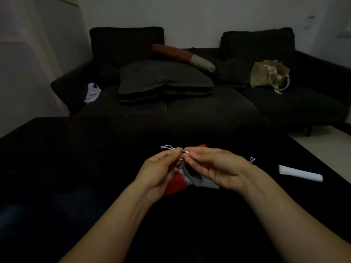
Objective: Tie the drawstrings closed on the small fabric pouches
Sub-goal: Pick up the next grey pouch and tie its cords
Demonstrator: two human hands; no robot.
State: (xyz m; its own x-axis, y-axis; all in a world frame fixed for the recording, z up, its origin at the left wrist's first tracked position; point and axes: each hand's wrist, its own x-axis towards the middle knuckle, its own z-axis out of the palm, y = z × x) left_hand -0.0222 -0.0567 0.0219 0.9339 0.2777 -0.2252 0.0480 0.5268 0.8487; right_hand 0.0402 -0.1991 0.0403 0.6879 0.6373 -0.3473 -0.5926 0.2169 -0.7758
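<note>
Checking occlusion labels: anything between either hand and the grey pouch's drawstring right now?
Nothing visible. Left hand and right hand both pinch the drawstring at the neck of the grey pouch, which hangs between them above red and white fabric on the table.

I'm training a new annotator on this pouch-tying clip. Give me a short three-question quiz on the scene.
1. True or false: the grey pouch lies flat on the table.
2. What do the left hand and right hand pinch?
3. The tan bag sits on: A) the floor B) the sofa C) the table.

Key: 1 false, it hangs from the fingers; 2 the pale drawstring; 3 B.
</note>
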